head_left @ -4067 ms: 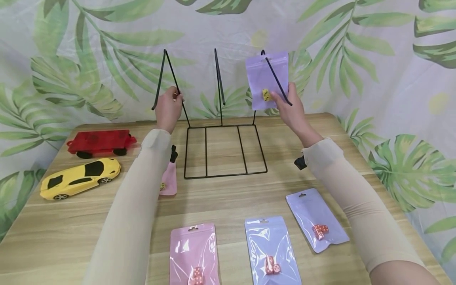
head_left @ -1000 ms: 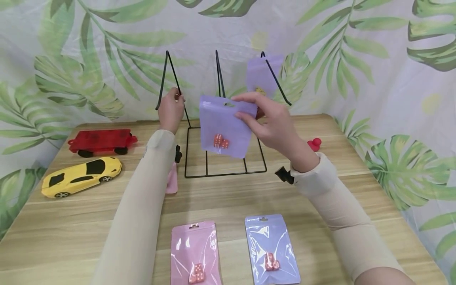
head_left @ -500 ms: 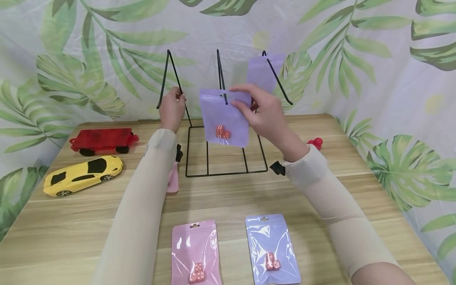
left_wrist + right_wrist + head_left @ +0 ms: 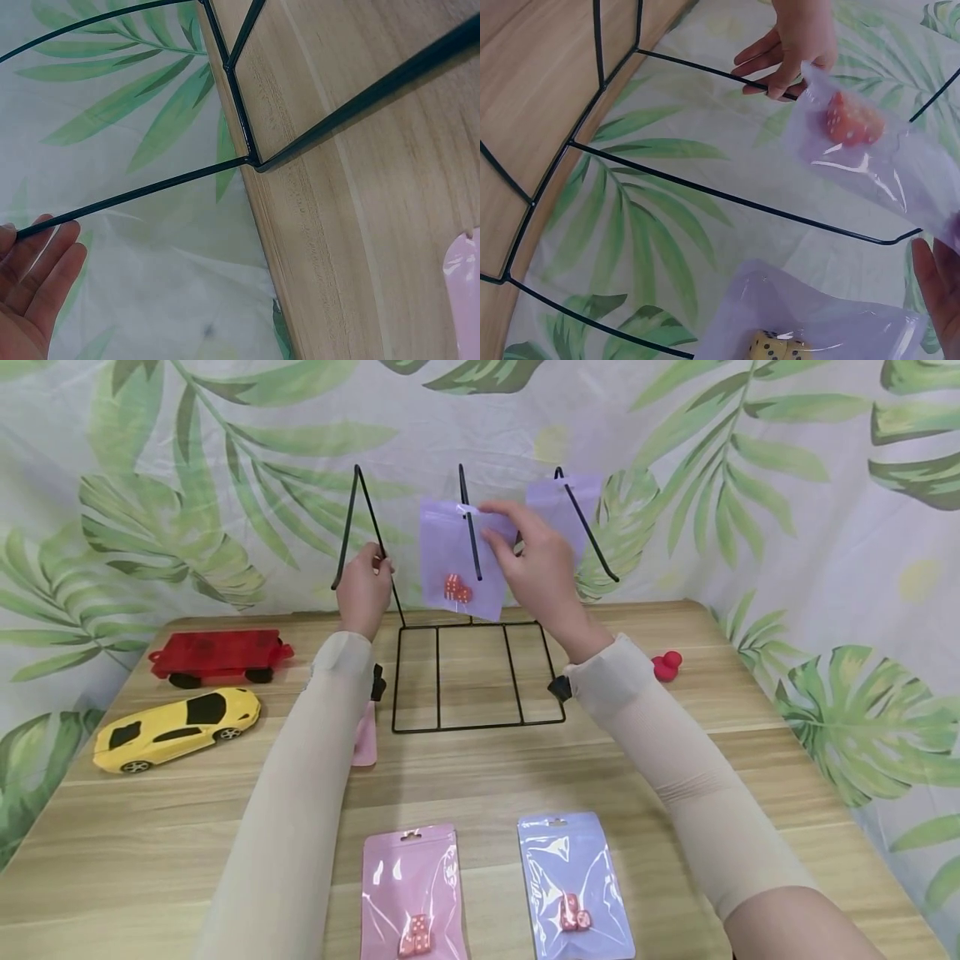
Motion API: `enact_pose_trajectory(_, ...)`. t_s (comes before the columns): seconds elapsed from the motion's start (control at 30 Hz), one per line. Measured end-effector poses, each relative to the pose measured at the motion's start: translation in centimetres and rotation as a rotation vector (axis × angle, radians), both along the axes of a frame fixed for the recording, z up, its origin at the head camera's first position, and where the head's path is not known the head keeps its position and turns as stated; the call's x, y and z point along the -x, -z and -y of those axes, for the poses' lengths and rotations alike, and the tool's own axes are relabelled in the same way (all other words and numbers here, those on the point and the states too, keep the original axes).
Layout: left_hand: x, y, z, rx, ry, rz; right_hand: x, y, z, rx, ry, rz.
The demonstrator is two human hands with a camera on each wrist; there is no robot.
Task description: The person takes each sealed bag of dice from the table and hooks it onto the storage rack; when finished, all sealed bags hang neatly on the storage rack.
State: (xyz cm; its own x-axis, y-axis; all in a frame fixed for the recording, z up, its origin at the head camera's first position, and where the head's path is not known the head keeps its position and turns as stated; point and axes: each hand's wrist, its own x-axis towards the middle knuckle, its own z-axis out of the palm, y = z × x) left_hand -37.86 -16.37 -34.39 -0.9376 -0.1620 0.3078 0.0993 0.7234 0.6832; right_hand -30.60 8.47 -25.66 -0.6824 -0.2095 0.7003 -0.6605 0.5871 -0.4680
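My left hand (image 4: 363, 592) pinches the left upright of a black wire rack (image 4: 438, 693); the left wrist view shows its thumb and fingertips on that wire (image 4: 135, 195). My right hand (image 4: 542, 568) pinches the top right corner of a purple zip bag (image 4: 442, 547) with red dice (image 4: 457, 588) inside. The middle hook (image 4: 473, 547) crosses in front of this bag from its top slot, and its tip hangs lower. On the right hook hangs another purple bag (image 4: 543, 497), partly behind my right hand; yellow dice (image 4: 769, 345) show through it in the right wrist view.
A pink bag (image 4: 408, 877) and a bluish bag (image 4: 573, 860), both with red dice, lie at the front. Beside my left forearm another pink bag (image 4: 365, 739) is partly hidden. Left stand a yellow toy car (image 4: 176, 729) and red wagon (image 4: 217, 656); right, a small red object (image 4: 667, 665).
The bag with yellow dice was released on the right hook. The bag with red dice came off the table, then rose and went back along the middle hook. My left hand stayed on the upright.
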Motion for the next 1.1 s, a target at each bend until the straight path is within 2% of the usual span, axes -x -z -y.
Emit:
enact_pose_trajectory(0.17,0.0,-0.1,0.0,0.0,0.004,0.009,1.2,-0.5,0.9,-0.041,0.09,0.02)
enact_pose_trajectory(0.37,-0.1,-0.3,-0.1,-0.005,-0.002,0.023,2.2,-1.0,1.9,-0.138,0.214,0.036)
enact_pose_trajectory(0.57,0.0,-0.4,-0.1,-0.018,0.008,0.046,2.9,-1.0,2.5,-0.168,0.279,0.038)
enact_pose_trajectory(0.73,0.1,-0.2,0.0,-0.015,-0.005,0.04,3.1,-0.7,2.8,-0.182,0.268,0.052)
enact_pose_trajectory(0.9,0.1,-0.1,0.1,-0.018,-0.007,0.044,2.9,0.1,2.5,-0.194,0.209,0.043)
enact_pose_trajectory(1.0,0.0,0.0,0.1,-0.017,-0.002,0.039,2.3,0.8,1.8,-0.207,0.179,0.009)
enact_pose_trajectory(1.1,-0.1,0.0,0.2,-0.016,-0.004,0.035,1.2,1.7,0.7,-0.242,0.165,-0.068)
